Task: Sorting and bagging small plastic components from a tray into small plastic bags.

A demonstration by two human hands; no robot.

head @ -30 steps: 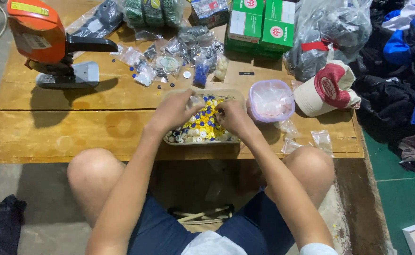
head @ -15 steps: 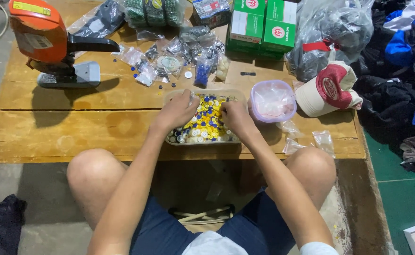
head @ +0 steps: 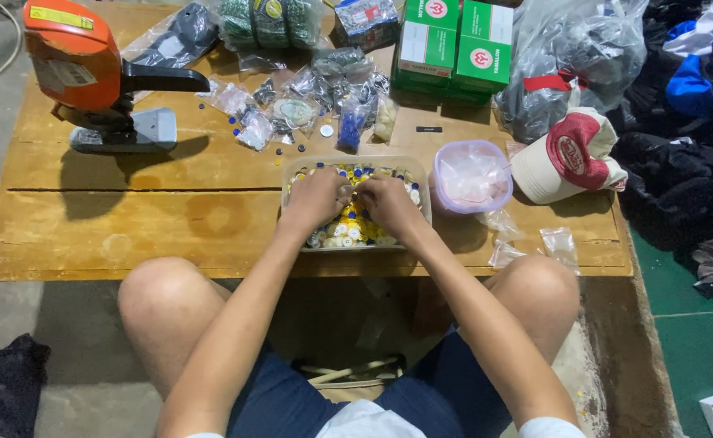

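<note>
I see the clear tray (head: 421,182) of yellow, white and blue buttons (head: 350,230) at the wooden table's (head: 129,219) near edge. My left hand (head: 314,199) and right hand (head: 387,203) meet over it, fingertips pinched, perhaps on one button. A lidded round tub (head: 471,176) sits beside it.

Both hands together, far from the body.
Left hand (head: 317,199) and right hand (head: 387,203) palm-down, fingertips nearly touching, forearms converging, fingers curled.

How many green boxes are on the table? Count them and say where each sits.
2. One green box stands at the table's far edge; the other green box is beside it on the right. More could be hidden behind the bags.
</note>
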